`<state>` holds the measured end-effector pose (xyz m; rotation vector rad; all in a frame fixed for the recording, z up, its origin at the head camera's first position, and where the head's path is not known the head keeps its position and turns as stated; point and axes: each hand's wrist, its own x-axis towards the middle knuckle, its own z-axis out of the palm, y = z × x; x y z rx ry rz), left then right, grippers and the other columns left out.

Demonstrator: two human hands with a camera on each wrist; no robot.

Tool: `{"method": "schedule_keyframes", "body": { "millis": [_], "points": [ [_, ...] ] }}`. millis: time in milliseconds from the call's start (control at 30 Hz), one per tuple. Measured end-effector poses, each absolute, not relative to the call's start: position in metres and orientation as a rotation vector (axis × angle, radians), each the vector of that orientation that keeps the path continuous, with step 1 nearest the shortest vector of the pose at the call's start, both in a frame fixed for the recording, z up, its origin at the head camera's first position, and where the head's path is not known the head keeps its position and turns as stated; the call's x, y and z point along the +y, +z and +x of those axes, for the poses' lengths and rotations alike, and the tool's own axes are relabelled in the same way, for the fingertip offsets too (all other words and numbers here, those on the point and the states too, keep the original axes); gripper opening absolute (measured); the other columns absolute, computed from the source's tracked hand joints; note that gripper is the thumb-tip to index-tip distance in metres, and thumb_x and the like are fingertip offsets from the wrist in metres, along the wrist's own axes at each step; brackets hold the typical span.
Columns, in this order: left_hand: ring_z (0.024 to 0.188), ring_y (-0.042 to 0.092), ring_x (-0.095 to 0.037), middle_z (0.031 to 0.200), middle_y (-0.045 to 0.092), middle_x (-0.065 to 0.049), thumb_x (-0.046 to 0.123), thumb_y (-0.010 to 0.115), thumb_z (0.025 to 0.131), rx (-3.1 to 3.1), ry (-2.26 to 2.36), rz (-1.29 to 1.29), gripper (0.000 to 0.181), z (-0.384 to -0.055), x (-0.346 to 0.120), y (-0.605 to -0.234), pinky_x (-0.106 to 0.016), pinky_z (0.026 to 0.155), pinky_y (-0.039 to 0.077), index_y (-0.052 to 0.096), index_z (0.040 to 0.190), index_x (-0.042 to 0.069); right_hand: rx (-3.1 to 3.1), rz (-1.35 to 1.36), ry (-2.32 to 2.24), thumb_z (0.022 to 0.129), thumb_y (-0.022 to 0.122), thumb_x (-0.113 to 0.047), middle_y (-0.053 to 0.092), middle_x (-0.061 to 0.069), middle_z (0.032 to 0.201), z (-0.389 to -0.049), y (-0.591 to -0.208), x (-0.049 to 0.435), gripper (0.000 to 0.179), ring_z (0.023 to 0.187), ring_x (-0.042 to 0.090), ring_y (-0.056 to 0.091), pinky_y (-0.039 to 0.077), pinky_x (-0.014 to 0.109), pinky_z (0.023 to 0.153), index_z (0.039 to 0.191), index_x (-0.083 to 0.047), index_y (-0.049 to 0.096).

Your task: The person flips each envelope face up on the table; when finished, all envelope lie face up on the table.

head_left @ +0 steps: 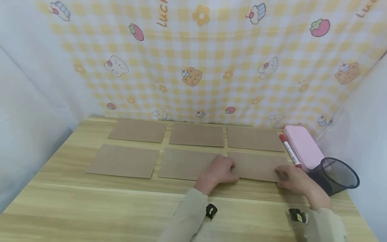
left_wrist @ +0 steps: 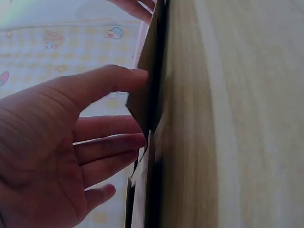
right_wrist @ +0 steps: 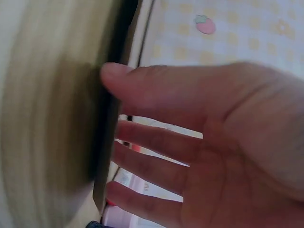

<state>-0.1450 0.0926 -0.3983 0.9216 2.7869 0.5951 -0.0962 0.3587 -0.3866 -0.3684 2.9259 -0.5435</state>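
Observation:
Brown kraft cards lie on the wooden table in two rows of three. At the right end of the near row is one card (head_left: pixel 257 166) with a hand at each side edge. My left hand (head_left: pixel 217 171) holds its left edge near the front corner, thumb in front; the forearm crosses the front of the middle card (head_left: pixel 187 164). My right hand (head_left: pixel 294 179) grips the right edge, thumb at the near side. In the left wrist view the thumb touches the card (left_wrist: pixel 142 92) and the fingers reach behind. The right wrist view shows fingertips along the card's edge (right_wrist: pixel 107 166).
Right of the cards lie a red-and-white marker (head_left: pixel 290 150) and a pink case (head_left: pixel 303 146). A black mesh pen holder (head_left: pixel 328 181) lies tipped beside my right hand. A yellow checked cloth (head_left: pixel 169 60) hangs behind the table, with white cloth (head_left: pixel 33 101) at the sides.

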Motion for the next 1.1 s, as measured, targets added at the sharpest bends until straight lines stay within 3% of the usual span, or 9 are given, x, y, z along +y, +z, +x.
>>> {"method": "schedule_keyframes", "body": {
  "millis": [67, 100, 200, 333, 500, 633, 800, 1000, 1100],
  "points": [
    [0.051, 0.016, -0.009, 0.052, 0.016, 0.005, 0.025, 0.068, 0.076, 2.772, 0.707, 0.941, 0.046, -0.146, 0.091, -0.398, -0.020, 0.050, 0.018, 0.030, 0.054, 0.012, 2.906, -0.382, -0.549, 0.073, 0.072, -0.003, 0.063, 0.025, 0.099, -0.096, -0.385, 0.359, 0.032, 0.096, 0.045, 0.056, 0.043, 0.057, 0.081, 0.101, 0.010, 0.063],
    [0.050, 0.014, -0.008, 0.052, 0.014, 0.005, 0.023, 0.065, 0.077, 2.758, 0.748, 0.940, 0.045, -0.147, 0.090, -0.398, -0.020, 0.048, 0.016, 0.027, 0.054, 0.013, 2.895, -0.377, -0.550, 0.075, 0.069, -0.002, 0.064, 0.024, 0.098, -0.096, -0.384, 0.358, 0.028, 0.095, 0.044, 0.057, 0.044, 0.056, 0.081, 0.101, 0.009, 0.063],
    [0.048, 0.027, -0.004, 0.051, 0.029, 0.010, 0.024, 0.061, 0.082, 2.737, 0.816, 0.915, 0.032, -0.149, 0.091, -0.400, -0.016, 0.049, 0.026, 0.044, 0.057, 0.016, 2.911, -0.382, -0.559, 0.079, 0.062, 0.000, 0.066, 0.020, 0.095, -0.096, -0.381, 0.358, 0.020, 0.093, 0.041, 0.059, 0.045, 0.054, 0.079, 0.098, 0.006, 0.066],
    [0.060, 0.044, -0.005, 0.066, 0.051, 0.008, 0.026, 0.057, 0.091, 2.726, 0.894, 0.894, 0.016, -0.152, 0.089, -0.402, -0.016, 0.057, 0.038, 0.057, 0.079, 0.015, 2.988, -0.385, -0.581, 0.083, 0.058, 0.003, 0.067, 0.016, 0.092, -0.096, -0.379, 0.360, 0.016, 0.088, 0.036, 0.061, 0.047, 0.050, 0.075, 0.096, 0.003, 0.067],
    [0.057, 0.043, -0.006, 0.064, 0.046, 0.006, 0.036, 0.054, 0.094, 2.719, 1.099, 0.784, 0.024, -0.155, 0.089, -0.403, -0.018, 0.055, 0.038, 0.049, 0.087, 0.014, 3.064, -0.203, -0.642, 0.087, 0.058, -0.004, 0.064, 0.015, 0.086, -0.094, -0.370, 0.364, 0.008, 0.081, 0.032, 0.059, 0.046, 0.048, 0.068, 0.093, 0.001, 0.060],
    [0.052, 0.037, -0.006, 0.060, 0.037, 0.005, 0.041, 0.055, 0.091, 2.749, 1.295, 0.671, 0.031, -0.155, 0.090, -0.403, -0.019, 0.049, 0.035, 0.042, 0.087, 0.014, 3.143, -0.062, -0.672, 0.087, 0.063, -0.017, 0.061, 0.018, 0.081, -0.093, -0.364, 0.364, 0.021, 0.075, 0.034, 0.058, 0.045, 0.047, 0.062, 0.090, 0.000, 0.051],
    [0.047, 0.029, -0.005, 0.053, 0.029, 0.006, 0.042, 0.055, 0.091, 2.823, 1.385, 0.639, 0.043, -0.155, 0.089, -0.402, -0.017, 0.044, 0.027, 0.037, 0.065, 0.014, 3.265, 0.060, -0.770, 0.085, 0.067, -0.021, 0.059, 0.030, 0.088, -0.093, -0.362, 0.361, 0.037, 0.076, 0.041, 0.060, 0.048, 0.049, 0.061, 0.097, 0.006, 0.045],
    [0.045, 0.026, -0.005, 0.048, 0.025, 0.007, 0.041, 0.057, 0.091, 2.872, 1.429, 0.627, 0.051, -0.157, 0.088, -0.402, -0.018, 0.044, 0.025, 0.036, 0.054, 0.014, 3.262, 0.389, -0.894, 0.080, 0.072, -0.038, 0.050, 0.035, 0.098, -0.094, -0.360, 0.358, 0.066, 0.086, 0.047, 0.050, 0.037, 0.057, 0.074, 0.108, 0.012, 0.040],
    [0.045, 0.027, -0.005, 0.047, 0.026, 0.007, 0.040, 0.056, 0.092, 2.861, 1.424, 0.626, 0.052, -0.157, 0.088, -0.403, -0.018, 0.044, 0.025, 0.037, 0.052, 0.014, 3.300, 0.440, -0.854, 0.077, 0.073, -0.042, 0.051, 0.026, 0.080, -0.094, -0.359, 0.357, 0.059, 0.073, 0.040, 0.046, 0.035, 0.051, 0.067, 0.086, 0.010, 0.047]
  ]
}}
